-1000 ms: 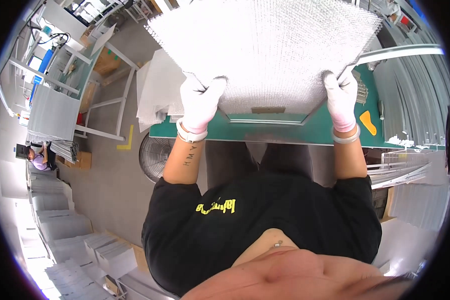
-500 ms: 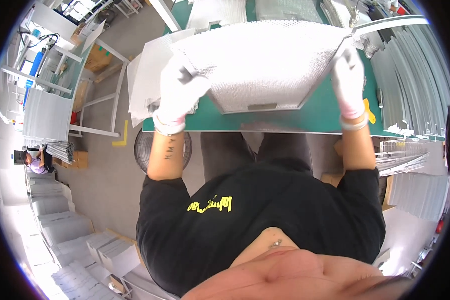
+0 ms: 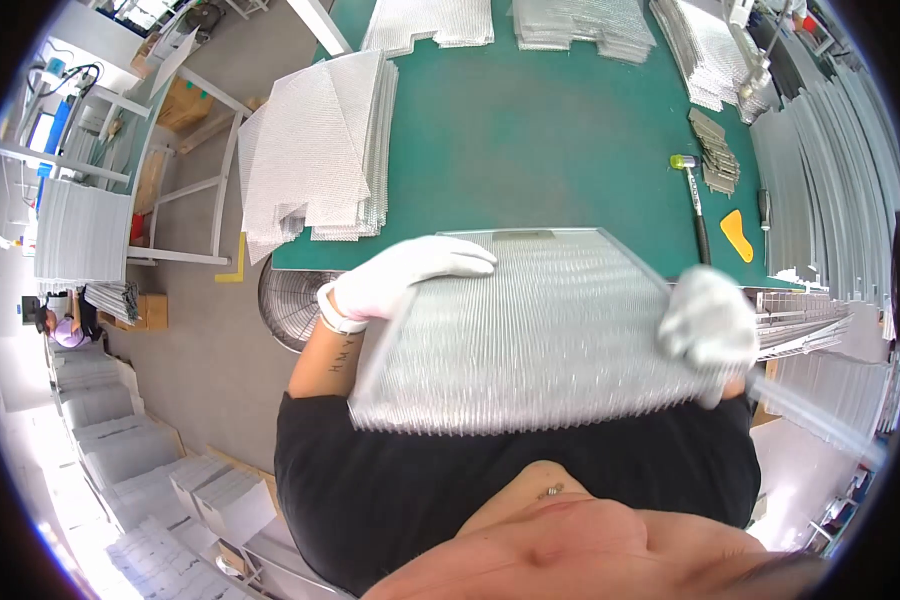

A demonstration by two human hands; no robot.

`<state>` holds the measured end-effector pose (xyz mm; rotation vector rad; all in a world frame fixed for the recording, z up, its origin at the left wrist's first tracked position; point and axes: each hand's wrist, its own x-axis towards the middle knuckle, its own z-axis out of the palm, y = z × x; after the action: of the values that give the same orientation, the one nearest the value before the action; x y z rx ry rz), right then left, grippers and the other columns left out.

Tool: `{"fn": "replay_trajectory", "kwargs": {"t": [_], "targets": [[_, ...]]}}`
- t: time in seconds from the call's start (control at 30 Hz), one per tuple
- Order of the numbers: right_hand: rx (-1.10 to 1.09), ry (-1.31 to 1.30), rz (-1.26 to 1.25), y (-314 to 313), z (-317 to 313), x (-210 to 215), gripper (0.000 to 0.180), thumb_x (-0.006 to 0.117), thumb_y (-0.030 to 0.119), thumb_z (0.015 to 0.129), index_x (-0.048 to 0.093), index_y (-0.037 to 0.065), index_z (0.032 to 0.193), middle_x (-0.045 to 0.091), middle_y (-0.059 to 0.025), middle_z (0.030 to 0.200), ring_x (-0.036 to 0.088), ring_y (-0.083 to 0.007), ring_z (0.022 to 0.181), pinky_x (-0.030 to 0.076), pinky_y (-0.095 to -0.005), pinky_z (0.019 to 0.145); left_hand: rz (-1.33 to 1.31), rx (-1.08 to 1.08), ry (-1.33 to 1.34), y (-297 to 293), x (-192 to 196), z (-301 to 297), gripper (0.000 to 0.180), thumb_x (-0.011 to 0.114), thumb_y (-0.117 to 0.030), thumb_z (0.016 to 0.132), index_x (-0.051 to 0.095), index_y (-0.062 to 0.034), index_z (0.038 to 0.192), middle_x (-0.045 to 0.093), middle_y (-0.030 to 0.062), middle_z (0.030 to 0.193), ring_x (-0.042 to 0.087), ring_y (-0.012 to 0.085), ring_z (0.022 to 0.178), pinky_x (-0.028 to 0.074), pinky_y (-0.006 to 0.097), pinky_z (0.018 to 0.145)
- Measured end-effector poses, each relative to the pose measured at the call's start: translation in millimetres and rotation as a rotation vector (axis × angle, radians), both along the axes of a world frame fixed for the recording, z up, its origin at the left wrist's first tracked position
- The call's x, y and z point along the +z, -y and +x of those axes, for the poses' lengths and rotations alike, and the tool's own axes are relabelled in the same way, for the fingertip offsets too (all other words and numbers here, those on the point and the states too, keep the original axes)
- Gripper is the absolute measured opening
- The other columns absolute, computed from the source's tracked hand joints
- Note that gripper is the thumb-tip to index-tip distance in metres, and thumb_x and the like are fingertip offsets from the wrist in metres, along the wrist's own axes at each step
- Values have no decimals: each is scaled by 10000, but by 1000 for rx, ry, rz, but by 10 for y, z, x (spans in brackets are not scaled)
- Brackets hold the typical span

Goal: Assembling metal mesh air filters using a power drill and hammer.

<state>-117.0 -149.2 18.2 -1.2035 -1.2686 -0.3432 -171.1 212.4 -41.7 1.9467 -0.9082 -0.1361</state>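
Observation:
A silvery pleated filter panel is held tilted between my hands, its near side close to my shirt and its far edge over the table's front edge. My white-gloved left hand grips its left side, fingers stretched over the far left corner; the thumb is hidden. On the opposite side, my gloved right hand is blurred, its fingers curled at the panel's right edge. A pale frame strip, also smeared, sticks out to the lower right from beneath that hand. Where it joins the panel I cannot tell.
On the green table are a stack of mesh sheets, more sheet stacks at the back, a mallet, a yellow scraper and small metal pieces. Long pale strips stand at right. A floor fan is below left.
The panel has come from above the table toward my body and tipped, so its pleats now show. Both hands came nearer with it. The loose strip swung from far right to lower right.

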Motion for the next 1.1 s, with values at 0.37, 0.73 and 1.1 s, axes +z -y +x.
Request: {"fn": "replay_trajectory", "kwargs": {"t": [0.37, 0.73, 1.1], "targets": [[366, 227, -318, 150, -136, -38, 241, 555, 288, 475, 404, 101, 496, 614, -68, 678, 495, -82, 440, 298, -237, 366, 714, 208, 29, -184, -469, 322, 342, 593, 2, 826, 675, -94, 1144, 638, 111, 968, 598, 354, 1004, 464, 430, 947], [365, 222, -233, 130, -156, -98, 227, 582, 221, 500, 393, 96, 495, 606, -87, 690, 521, -92, 482, 307, -231, 377, 466, -332, -212, 934, -854, 1009, 645, 369, -425, 1047, 284, -54, 1567, 304, 195, 1608, 210, 366, 1516, 141, 488, 1248], [241, 337, -130, 196, 239, -96, 546, 668, 496, 937, 538, 40, 666, 616, -89, 776, 640, -216, 701, 457, -301, 533, 164, -254, -550, 480, 214, 1027, 547, 410, -438, 1049, 605, -13, 1333, 713, 203, 1107, 696, 322, 966, 541, 398, 905]]}}
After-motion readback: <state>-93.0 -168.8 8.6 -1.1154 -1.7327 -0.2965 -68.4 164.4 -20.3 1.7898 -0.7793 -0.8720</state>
